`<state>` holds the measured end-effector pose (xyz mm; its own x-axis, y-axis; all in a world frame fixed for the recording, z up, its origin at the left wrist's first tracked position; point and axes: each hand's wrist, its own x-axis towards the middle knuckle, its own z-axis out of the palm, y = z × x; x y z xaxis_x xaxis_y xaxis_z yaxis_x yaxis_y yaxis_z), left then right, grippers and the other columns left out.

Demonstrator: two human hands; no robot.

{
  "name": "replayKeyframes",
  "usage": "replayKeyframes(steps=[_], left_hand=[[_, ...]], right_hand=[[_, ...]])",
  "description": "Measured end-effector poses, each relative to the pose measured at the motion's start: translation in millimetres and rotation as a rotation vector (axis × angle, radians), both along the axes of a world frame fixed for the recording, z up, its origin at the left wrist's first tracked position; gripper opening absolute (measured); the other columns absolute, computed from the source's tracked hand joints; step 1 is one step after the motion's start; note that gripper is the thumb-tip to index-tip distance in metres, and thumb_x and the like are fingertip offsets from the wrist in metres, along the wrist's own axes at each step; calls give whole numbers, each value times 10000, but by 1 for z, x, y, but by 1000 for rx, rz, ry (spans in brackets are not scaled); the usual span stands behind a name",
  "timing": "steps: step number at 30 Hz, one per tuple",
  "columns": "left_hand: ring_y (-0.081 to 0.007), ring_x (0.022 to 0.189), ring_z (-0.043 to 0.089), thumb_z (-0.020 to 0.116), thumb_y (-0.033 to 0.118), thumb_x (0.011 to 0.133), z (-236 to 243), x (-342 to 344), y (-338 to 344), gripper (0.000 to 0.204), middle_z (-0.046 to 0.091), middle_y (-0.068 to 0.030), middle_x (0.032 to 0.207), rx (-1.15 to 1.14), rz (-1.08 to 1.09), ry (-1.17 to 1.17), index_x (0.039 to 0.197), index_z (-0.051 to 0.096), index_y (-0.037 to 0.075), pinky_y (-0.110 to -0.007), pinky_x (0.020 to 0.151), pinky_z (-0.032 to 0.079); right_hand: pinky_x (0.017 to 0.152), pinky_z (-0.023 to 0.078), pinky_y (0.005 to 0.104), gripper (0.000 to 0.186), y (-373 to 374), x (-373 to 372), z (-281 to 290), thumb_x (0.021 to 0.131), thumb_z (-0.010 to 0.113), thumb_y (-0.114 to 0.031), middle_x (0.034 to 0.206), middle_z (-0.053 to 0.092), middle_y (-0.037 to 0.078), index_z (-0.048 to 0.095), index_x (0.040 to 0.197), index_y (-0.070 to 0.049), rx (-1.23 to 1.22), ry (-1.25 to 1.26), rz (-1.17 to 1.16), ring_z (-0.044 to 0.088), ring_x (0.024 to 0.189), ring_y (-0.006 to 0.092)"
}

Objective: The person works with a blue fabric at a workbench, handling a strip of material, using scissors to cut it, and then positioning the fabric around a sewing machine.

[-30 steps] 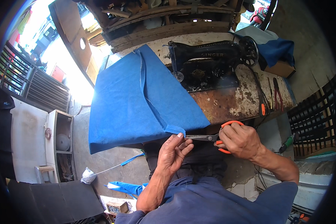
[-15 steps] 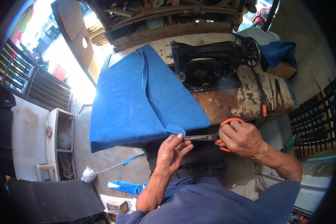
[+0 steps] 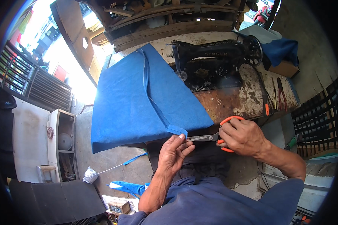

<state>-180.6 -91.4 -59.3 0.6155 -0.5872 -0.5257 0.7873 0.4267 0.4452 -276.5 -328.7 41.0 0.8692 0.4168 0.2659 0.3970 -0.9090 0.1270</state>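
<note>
A large piece of blue fabric point(image 3: 139, 101) lies over the left part of the worn table and hangs past its front edge. A folded seam runs down its middle to a small flap at the front. My left hand point(image 3: 172, 152) pinches that flap's corner between thumb and fingers. Orange-handled scissors point(image 3: 208, 138) are gripped in my right hand point(image 3: 244, 138), their blades pointing left with the tips at the flap corner, beside my left fingertips. Whether the blades touch the cloth is hard to make out.
Behind the fabric stands a black sewing machine point(image 3: 210, 62) on the table point(image 3: 248, 97). Pliers point(image 3: 281, 95) and an orange-tipped tool point(image 3: 266, 105) lie at its right. Blue cloth point(image 3: 279, 52) covers a cardboard box point(image 3: 285, 69). A white open cabinet point(image 3: 60, 131) is at left.
The scissors appear slightly less closed, their blades a little further apart at the flap corner. Both hands stay nearly in place, and the fabric lies as before.
</note>
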Motion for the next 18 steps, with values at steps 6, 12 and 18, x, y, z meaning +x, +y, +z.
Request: replayKeyframes(steps=[6,12,18], left_hand=[[-199,880,708,684,137,974,2,0,0,138,660,-96,938,23,-13,-44,982,611,20,-359,809,650],[-201,876,712,682,127,974,2,0,-1,132,660,-99,927,30,-6,-55,967,612,15,-359,799,654],[-206,849,724,683,109,969,2,2,2,113,669,-87,910,67,-49,-84,960,616,18,-362,772,658]], right_hand=[[624,539,310,248,1,2,-2,752,739,-286,830,568,30,655,809,-60,9,8,-11,608,774,182],[628,544,312,248,2,4,-3,745,742,-284,831,562,28,649,800,-61,23,-9,-2,606,773,182],[631,558,315,250,0,7,-1,739,743,-269,841,563,38,645,797,-46,1,41,19,612,784,185]])
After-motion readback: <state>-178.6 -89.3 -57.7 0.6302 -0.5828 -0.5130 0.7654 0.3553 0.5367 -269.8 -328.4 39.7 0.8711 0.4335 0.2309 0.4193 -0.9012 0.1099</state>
